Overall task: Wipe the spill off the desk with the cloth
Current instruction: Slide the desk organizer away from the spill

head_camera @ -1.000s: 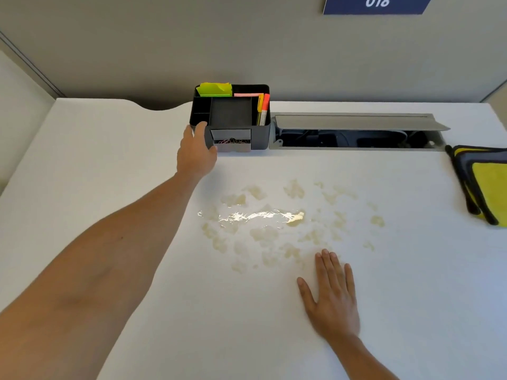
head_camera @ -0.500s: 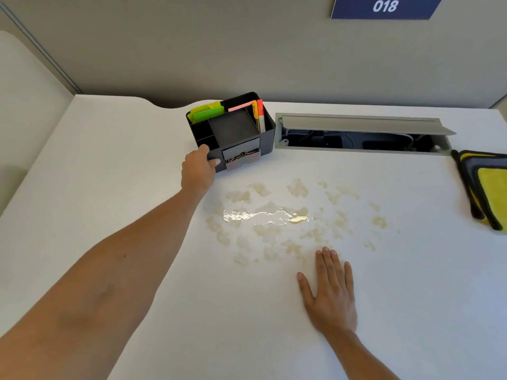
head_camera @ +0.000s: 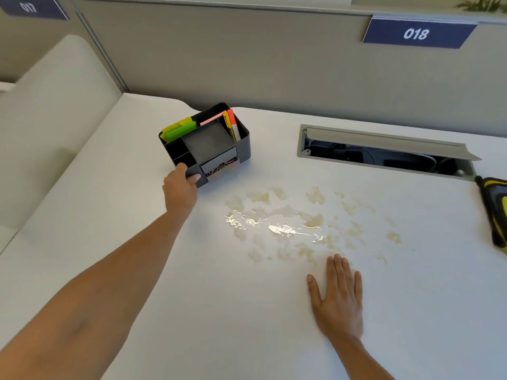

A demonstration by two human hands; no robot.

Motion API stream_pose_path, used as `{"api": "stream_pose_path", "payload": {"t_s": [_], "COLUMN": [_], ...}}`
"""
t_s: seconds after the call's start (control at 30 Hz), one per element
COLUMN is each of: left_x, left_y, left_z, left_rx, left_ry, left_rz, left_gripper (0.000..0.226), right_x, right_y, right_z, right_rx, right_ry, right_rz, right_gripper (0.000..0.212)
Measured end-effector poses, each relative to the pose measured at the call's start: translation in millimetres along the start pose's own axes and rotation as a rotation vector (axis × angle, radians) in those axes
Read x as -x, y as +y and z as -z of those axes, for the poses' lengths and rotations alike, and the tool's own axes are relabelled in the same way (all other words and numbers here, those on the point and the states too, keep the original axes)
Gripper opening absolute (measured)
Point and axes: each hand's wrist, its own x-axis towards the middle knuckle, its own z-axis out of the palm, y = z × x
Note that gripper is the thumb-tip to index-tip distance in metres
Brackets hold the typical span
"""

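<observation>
A yellowish spill (head_camera: 296, 224) lies in blotches across the middle of the white desk (head_camera: 219, 311). The folded yellow and grey cloth (head_camera: 495, 207) rests at the right edge, partly cut off by the frame, with neither hand on it. My left hand (head_camera: 179, 187) grips the near left corner of a black desk organiser (head_camera: 208, 145), which is turned at an angle left of the spill. Just below the spill, my right hand (head_camera: 338, 296) lies flat on the desk, fingers together, holding nothing.
The organiser holds green and pink notes, markers and paper clips. An open cable tray (head_camera: 384, 152) with its lid raised is sunk into the desk at the back right. A grey partition with an "018" sign (head_camera: 417, 34) rises behind the desk; another partition stands left.
My left hand has closed on the organiser's corner and pulled it left and away from the cable tray, turning it. My right hand has stayed flat in place.
</observation>
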Motion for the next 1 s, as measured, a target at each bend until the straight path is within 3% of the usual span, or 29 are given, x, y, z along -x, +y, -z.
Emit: {"api": "stream_pose_path", "payload": {"t_s": [0.43,1.0], "left_x": [-11,-66], "left_y": [-86,-100], "left_z": [59,62], "left_rx": [0.014,-0.182], "left_ry": [0.151,0.072], "left_rz": [0.295,0.392], "left_gripper": [0.022,0.039], "right_x": [1,0], "right_y": [0,1], "right_z": [-2,-4], "right_rx": [0.016,0.03], "right_ry": [-0.005,0.023], "right_rz": [-0.006,-0.01], "right_gripper": [0.075,0.075]}}
